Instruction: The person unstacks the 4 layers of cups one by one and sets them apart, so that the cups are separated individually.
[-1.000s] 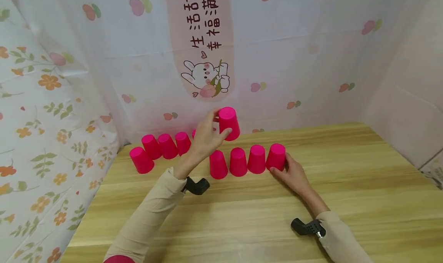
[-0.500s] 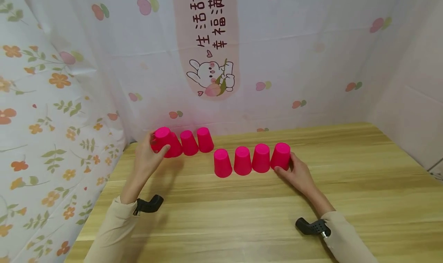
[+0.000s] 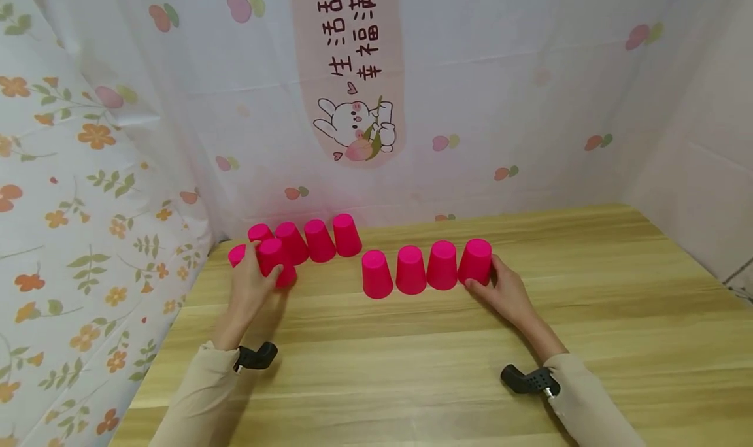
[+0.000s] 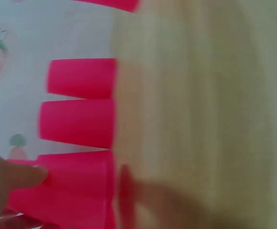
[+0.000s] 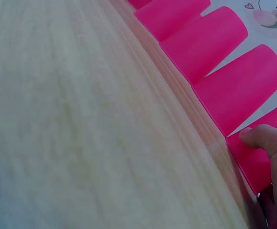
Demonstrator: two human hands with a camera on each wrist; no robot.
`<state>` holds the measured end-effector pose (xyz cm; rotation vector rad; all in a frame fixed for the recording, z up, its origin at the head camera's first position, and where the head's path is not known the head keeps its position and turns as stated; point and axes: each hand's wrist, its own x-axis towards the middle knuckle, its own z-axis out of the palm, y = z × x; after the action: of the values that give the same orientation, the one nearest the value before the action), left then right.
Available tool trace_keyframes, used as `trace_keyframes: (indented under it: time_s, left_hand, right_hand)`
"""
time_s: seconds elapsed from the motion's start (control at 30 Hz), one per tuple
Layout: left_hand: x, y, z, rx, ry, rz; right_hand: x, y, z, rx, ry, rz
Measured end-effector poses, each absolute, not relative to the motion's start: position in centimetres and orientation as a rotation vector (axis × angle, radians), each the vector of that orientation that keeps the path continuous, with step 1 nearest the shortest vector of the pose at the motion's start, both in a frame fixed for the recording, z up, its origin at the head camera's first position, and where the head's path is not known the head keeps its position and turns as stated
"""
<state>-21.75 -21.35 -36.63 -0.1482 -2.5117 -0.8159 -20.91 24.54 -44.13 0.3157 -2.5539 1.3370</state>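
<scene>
My left hand grips an upside-down pink plastic cup at the left of the table, thumb on its near side. In the left wrist view its rim seems just above the wood, over a dark reflection. Behind it stand several like cups in a row, and another cup is partly hidden by that hand. Right of centre, several more upside-down cups form a second row. My right hand holds the rightmost one, its thumb against the cup's side.
The wooden table reaches back to a printed cloth curtain. A floral curtain hangs along the left edge. Each wrist carries a black camera mount.
My left hand has carried its cup from above the table's middle to the left, then lowered it and drawn it nearer. My right hand keeps its hold.
</scene>
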Motion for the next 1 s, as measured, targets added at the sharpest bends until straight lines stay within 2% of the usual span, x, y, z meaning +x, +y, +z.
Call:
trace_keyframes:
  time_s: [0.37, 0.77, 1.0]
  left_hand:
    - [-21.2, -21.3, -38.4, -0.010, -2.539, -0.726]
    - [-21.6, -20.4, -37.5, 0.021, -2.597, -0.519]
    - [-19.8, -18.9, -36.9, -0.135, -2.568, -0.391]
  right_hand:
    - [-20.9, 24.4, -44.0, 0.325, -2.559, 1.315]
    - [-21.0, 24.7, -43.7, 0.291, -2.552, 1.279]
    - [-20.9, 24.7, -43.7, 0.290, -2.565, 1.309]
